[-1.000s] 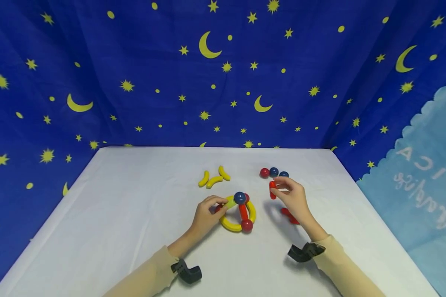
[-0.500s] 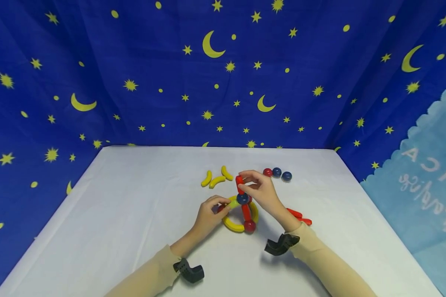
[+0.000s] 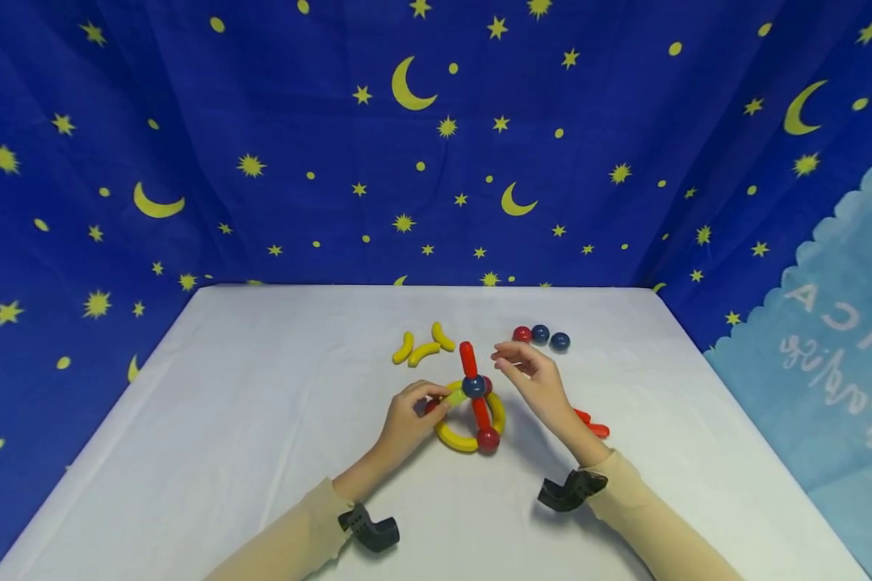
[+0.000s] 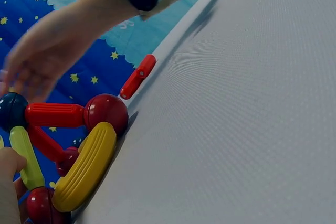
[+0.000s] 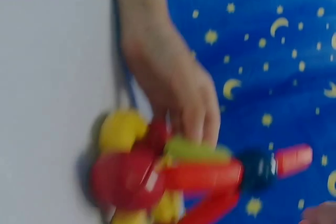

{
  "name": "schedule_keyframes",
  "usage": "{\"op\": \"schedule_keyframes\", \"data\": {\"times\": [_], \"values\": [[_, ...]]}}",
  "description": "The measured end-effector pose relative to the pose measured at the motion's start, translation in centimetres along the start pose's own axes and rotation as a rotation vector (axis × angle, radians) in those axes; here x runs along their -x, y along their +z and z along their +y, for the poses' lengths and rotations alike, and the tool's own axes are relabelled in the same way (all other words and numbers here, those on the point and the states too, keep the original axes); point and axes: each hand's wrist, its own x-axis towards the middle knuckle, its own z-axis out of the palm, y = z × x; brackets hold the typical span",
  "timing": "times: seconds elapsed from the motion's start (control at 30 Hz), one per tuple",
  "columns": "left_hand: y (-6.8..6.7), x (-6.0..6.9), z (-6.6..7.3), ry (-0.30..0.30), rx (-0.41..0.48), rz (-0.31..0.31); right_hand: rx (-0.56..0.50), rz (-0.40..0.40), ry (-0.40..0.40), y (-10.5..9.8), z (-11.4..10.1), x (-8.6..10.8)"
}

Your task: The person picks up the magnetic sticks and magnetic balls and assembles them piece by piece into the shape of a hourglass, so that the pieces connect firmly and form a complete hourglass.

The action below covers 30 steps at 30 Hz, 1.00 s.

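Note:
A frame of magnetic rods and balls stands on the table, its base a ring of yellow curved rods (image 3: 456, 441) and red balls (image 3: 488, 440). Slanting rods, among them a red one (image 3: 481, 415) and a yellow-green rod (image 4: 26, 156), meet at a blue ball (image 3: 474, 386) on top. My left hand (image 3: 410, 415) pinches the yellow-green rod. From the blue ball a short red rod (image 3: 468, 359) points up, slightly tilted. To its right, my right hand (image 3: 538, 379) hovers apart from it with loosely bent fingers, holding nothing. The left hand hides part of the ring's left side.
Three loose yellow curved rods (image 3: 425, 353) lie behind the frame. Farther right sit one red ball (image 3: 522, 334) and two blue balls (image 3: 560, 341). Loose red rods (image 3: 599, 430) lie beside the right forearm. A starry blue curtain (image 3: 320, 145) rises behind the table.
My right hand carried the red rod leftward onto the blue ball, let it go, and drew back to the right. My left hand kept its pinch on the yellow-green rod.

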Motion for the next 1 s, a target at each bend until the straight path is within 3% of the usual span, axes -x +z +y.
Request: {"op": "schedule_keyframes", "data": {"times": [0.17,0.33,0.43,0.67,0.87,1.0], "values": [[0.3,-0.2,-1.2,0.015,0.020,0.007,0.147,0.085,0.064,-3.5,3.1,1.6],[0.1,-0.1,-1.4,0.061,0.002,0.002,0.323,0.045,0.160,-6.6,5.6,3.7],[0.0,-0.2,-1.4,0.065,-0.014,-0.002,0.356,0.015,0.193,-7.5,6.5,4.7],[0.0,-0.3,-1.3,0.044,-0.012,-0.006,0.363,-0.042,0.197,-7.9,7.1,5.3],[-0.5,0.3,1.6,0.071,-0.011,-0.002,0.441,-0.097,0.163,-7.2,7.0,4.8],[-0.8,0.5,2.3,0.072,-0.022,-0.012,0.348,-0.076,0.156,-6.4,5.9,3.4]]}}
